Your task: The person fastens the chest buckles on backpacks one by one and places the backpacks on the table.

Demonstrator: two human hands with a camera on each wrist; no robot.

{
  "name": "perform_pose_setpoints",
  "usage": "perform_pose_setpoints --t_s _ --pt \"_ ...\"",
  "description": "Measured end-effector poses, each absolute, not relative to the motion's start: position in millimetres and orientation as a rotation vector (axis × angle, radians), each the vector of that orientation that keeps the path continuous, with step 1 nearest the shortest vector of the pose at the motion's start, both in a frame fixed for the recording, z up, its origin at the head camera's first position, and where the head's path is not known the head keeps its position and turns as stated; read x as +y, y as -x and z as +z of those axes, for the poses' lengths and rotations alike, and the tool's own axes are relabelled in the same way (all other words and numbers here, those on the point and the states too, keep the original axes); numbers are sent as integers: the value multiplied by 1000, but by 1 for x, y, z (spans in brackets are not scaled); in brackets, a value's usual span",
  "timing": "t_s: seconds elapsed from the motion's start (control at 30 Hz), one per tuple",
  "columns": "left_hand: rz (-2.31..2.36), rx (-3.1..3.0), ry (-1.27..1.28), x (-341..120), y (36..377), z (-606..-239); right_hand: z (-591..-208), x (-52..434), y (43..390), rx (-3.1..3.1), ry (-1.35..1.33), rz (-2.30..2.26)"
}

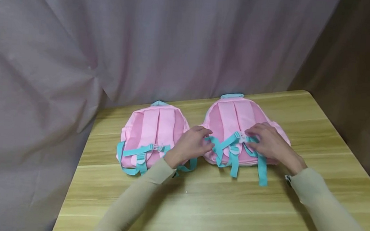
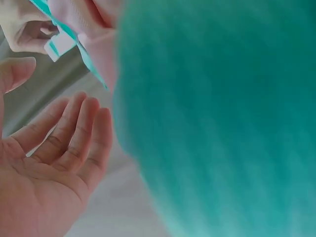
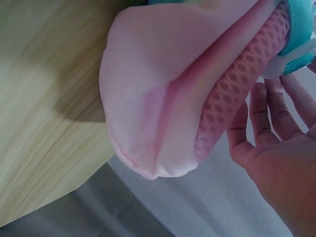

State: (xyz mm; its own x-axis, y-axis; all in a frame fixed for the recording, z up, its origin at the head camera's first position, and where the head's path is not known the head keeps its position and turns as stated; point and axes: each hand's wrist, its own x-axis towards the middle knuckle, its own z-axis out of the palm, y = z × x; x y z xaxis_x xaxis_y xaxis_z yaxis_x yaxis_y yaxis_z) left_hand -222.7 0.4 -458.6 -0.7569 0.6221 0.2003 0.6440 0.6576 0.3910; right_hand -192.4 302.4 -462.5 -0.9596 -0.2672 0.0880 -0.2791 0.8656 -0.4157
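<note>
Two pink backpacks with teal straps lie back-up on a wooden table (image 1: 229, 214). My left hand (image 1: 192, 143) lies between them, its fingertips touching a teal strap (image 1: 217, 144) of the right backpack (image 1: 234, 116). My right hand (image 1: 266, 143) rests on that backpack, fingers by the clear chest buckle (image 1: 242, 138). The left wrist view shows my left hand (image 2: 54, 163) with relaxed fingers and nothing in it, beside a blurred teal strap (image 2: 222, 123). In the right wrist view my right hand (image 3: 276, 148) has straight fingers against the pink mesh (image 3: 242, 79).
The left backpack (image 1: 157, 126) lies untouched with its chest strap clipped. A grey-pink cloth backdrop (image 1: 145, 35) hangs behind and left of the table. The table's right edge (image 1: 351, 144) is close to the right backpack.
</note>
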Motion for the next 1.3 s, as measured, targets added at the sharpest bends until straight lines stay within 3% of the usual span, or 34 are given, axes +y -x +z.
perform_pose_setpoints --t_s 1.3 --pt "-578 -2830 1059 85 229 -464 -468 304 192 -2967 -514 778"
